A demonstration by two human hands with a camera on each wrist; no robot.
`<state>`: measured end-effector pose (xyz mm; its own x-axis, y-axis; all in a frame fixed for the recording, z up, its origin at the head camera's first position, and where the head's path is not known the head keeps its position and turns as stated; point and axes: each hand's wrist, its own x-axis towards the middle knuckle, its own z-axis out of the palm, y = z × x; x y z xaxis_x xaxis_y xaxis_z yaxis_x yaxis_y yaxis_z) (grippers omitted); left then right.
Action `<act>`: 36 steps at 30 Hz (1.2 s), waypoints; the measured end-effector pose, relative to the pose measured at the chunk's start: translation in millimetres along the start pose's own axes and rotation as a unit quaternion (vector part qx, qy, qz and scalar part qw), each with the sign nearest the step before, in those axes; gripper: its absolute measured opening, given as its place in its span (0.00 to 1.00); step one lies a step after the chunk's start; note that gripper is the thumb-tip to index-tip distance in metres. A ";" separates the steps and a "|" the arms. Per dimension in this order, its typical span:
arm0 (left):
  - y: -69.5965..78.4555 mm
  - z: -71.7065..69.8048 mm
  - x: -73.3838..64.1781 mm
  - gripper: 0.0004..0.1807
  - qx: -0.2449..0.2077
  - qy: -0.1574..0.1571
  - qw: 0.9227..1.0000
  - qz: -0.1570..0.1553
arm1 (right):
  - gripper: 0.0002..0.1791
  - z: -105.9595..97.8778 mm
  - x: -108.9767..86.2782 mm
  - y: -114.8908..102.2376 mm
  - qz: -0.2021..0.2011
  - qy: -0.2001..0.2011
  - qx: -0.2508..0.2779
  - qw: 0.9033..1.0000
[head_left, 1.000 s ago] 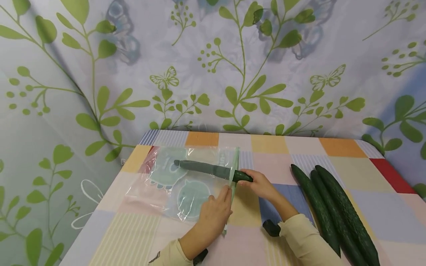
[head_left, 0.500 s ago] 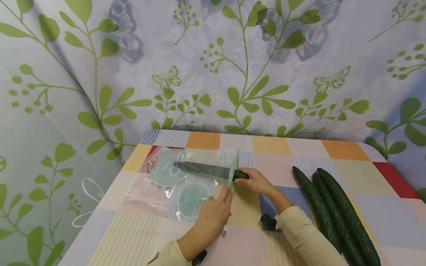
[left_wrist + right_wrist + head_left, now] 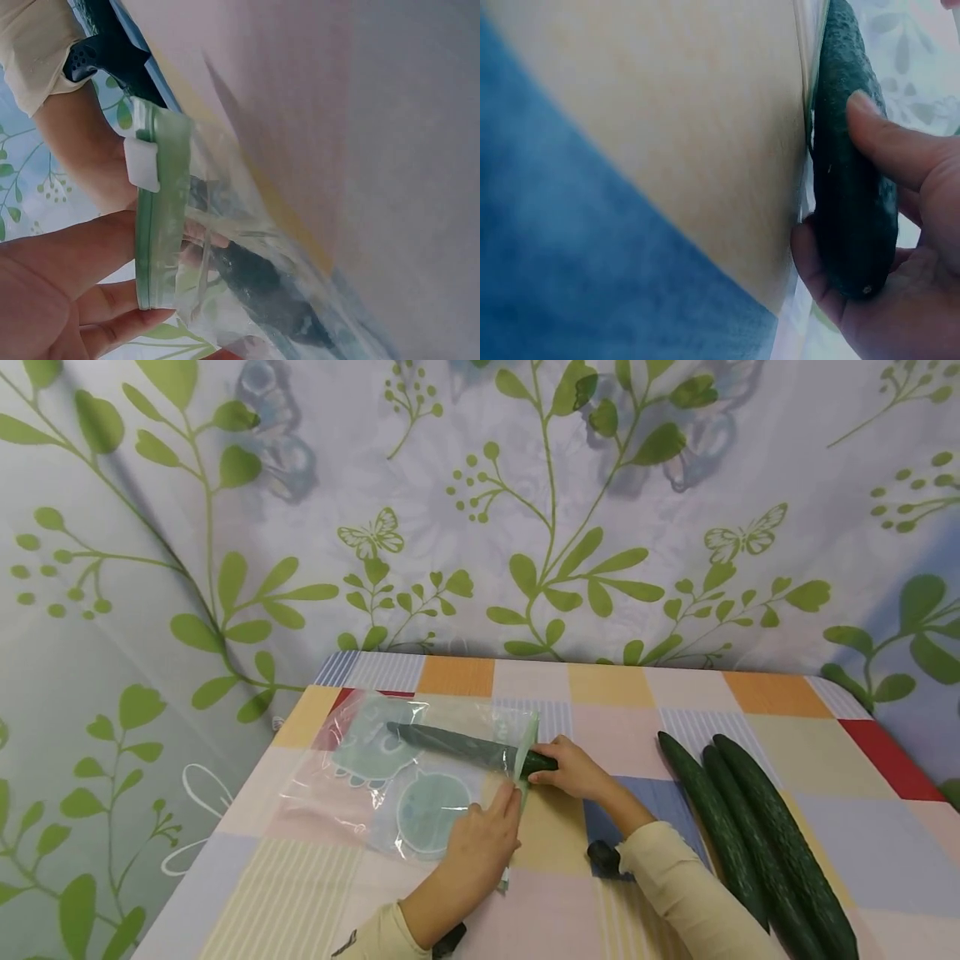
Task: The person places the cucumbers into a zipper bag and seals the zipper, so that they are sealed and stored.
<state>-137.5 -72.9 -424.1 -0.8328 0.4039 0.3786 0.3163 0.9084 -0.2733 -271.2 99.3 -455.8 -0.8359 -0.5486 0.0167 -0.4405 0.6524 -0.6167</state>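
Observation:
A long dark green cucumber (image 3: pixel 457 744) lies mostly inside a clear zip bag (image 3: pixel 352 810) printed with pale green cartoon shapes. Its near end sticks out of the bag's mouth, and my right hand (image 3: pixel 573 768) grips that end. In the right wrist view the thumb and fingers curl round the cucumber (image 3: pixel 851 187). My left hand (image 3: pixel 483 835) pinches the bag's green zip edge just below the opening. A white slider (image 3: pixel 142 163) sits on that zip strip in the left wrist view, near the left hand's thumb.
Three more cucumbers (image 3: pixel 772 835) lie side by side at the right of the table, beyond the right forearm. A checked cloth (image 3: pixel 622 693) covers the table. Behind it hangs a leaf-patterned curtain (image 3: pixel 450 527). A dark wrist device (image 3: pixel 603 858) shows by the right sleeve.
My right hand has moved slightly left, sliding the cucumber a little deeper into the bag. The left hand stays on the bag's edge.

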 end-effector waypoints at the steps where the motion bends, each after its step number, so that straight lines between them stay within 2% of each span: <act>1: -0.3 0.0 0.3 0.36 0.000 -0.002 1.000 -0.002 | 0.30 0.0 0.9 -0.2 0.002 -0.001 -0.006 1.000; 9: 1.2 -0.4 1.7 0.36 -0.018 -0.040 0.999 -0.005 | 0.28 -5.6 -5.8 -4.8 0.062 -0.014 -0.019 0.998; 13: 1.1 -0.5 3.8 0.36 -0.026 -0.037 0.999 -0.008 | 0.29 -13.3 -11.6 -2.7 0.078 -0.046 -0.031 0.995; 15: 0.6 -1.1 4.3 0.36 -0.025 -0.041 0.999 -0.011 | 0.27 -16.6 -13.8 -1.8 0.070 -0.067 -0.032 0.995; 19: 0.0 -1.0 3.0 0.36 -0.022 -0.047 0.999 -0.016 | 0.19 -17.2 -16.0 2.2 0.051 -0.095 0.010 0.994; 22: 0.2 -0.6 1.7 0.36 -0.023 -0.050 0.998 -0.014 | 0.17 -14.5 -17.2 6.9 0.047 -0.114 0.082 0.989; 25: 0.2 0.7 0.4 0.35 -0.016 -0.053 0.998 -0.008 | 0.20 -11.7 -17.7 9.6 0.055 -0.135 0.173 0.974; 30: -1.7 0.1 0.5 0.35 -0.005 -0.056 0.998 -0.004 | 0.24 -11.0 -14.7 9.2 0.070 -0.160 0.318 0.932; 32: -2.1 -1.5 0.6 0.35 -0.006 -0.059 0.998 -0.004 | 0.22 -9.8 -12.5 8.3 0.068 -0.174 0.357 0.915; 36: -1.7 -4.8 0.6 0.35 0.002 -0.063 0.998 -0.001 | 0.17 -4.8 -6.0 4.6 0.042 -0.203 0.403 0.891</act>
<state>-136.4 -73.8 -419.1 -0.8839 0.3848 0.2658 0.3126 0.9089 -0.2762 -269.8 108.1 -454.9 -0.5952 -0.7667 -0.2405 0.1328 0.2014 -0.9705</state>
